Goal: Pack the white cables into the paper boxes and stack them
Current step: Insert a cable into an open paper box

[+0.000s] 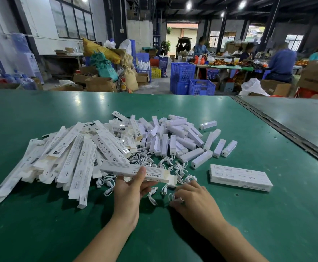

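Progress is judged to be at an early stage. Near the front edge of the green table (41,233), the left hand (129,190) grasps one paper box (135,171) between thumb and fingers. The box is held level above the surface, open flap end toward the right. Just beside it, the right hand (192,198) curls its fingertips onto one white cable (173,197), which lies coiled on the surface. This cable is not yet inside the box, so insertion appears to be the step in hand.

Loose cables (152,196) lie scattered between the hands and the piles behind them. Roughly a dozen coils show. More run under the cartons, so an exact count is not possible.

Toward the right edge, the finished boxes (239,176) lie closed and side by side. Two top faces can be counted. Whether a lower layer sits beneath them cannot be told.

Toward the left edge, flat cartons (69,157) form an overlapping pile of several dozen, too tangled to count. Almost all of the packing therefore remains.

At mid-table, beyond the cables, short white bar units (173,140) lie heaped, about forty in number. A few lie apart on the right fringe.
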Tool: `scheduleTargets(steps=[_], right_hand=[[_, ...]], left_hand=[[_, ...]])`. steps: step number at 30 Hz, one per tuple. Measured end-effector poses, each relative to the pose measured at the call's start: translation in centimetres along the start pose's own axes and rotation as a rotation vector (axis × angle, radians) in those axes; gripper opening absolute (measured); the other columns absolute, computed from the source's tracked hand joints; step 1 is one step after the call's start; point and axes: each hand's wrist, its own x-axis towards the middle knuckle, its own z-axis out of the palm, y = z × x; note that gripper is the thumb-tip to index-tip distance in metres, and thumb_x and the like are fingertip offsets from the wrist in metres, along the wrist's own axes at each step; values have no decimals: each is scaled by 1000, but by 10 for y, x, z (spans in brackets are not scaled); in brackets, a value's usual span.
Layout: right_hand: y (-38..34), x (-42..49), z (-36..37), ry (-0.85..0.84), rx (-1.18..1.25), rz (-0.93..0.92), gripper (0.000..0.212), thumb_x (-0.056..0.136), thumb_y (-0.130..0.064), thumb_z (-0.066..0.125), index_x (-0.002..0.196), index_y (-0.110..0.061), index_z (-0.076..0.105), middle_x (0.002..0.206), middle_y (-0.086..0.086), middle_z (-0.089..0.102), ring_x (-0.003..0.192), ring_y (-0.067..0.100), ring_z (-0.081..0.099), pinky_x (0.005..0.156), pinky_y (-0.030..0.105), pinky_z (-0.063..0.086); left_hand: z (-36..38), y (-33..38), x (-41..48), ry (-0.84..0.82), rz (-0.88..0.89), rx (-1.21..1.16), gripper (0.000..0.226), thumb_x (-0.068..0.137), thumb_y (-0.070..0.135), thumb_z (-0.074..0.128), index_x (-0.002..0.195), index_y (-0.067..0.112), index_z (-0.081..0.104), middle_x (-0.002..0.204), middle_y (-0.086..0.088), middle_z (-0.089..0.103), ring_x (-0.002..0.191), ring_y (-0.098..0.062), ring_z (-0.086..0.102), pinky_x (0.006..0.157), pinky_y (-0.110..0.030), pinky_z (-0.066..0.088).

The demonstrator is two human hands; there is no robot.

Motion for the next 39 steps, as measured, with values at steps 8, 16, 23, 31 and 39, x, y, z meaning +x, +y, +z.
scheduleTargets(steps=[8,16,23,31,39], right_hand=[[3,-2,-6,63,268,95,31,91,-35,65,121,-36,59,96,-5,71,90,16,63,81,29,48],[22,-7,-20,-100,128,71,51,89,-60,55,130,-29,61,113,-8,52,109,10,50,94,20,38],[27,-9,-27,-231,59,16,56,93,-58,49,141,-29,49,121,-7,43,117,14,39,101,22,32],[22,-10,-34,18,223,131,36,90,-54,60,114,-27,66,93,-11,67,83,3,62,80,19,50],[10,-11,-36,157,611,274,17,85,-33,74,91,-17,75,68,1,71,59,12,68,64,23,54]], left_hand=[[0,0,1,-2,-12,42,39,71,34,73,99,15,53,91,-12,77,70,-24,75,57,-26,58],[-2,0,2,-14,-9,59,40,71,33,72,99,14,52,91,-14,76,70,-25,75,56,-27,57],[-2,-1,1,-33,-21,62,37,73,31,72,97,12,51,87,-16,75,69,-25,74,56,-27,58],[-4,-2,1,-44,9,97,50,75,30,72,114,5,52,97,-16,76,74,-27,75,61,-29,60],[-3,-6,-3,-79,157,270,52,72,34,75,119,20,54,97,-4,77,86,-23,75,71,-28,60]])
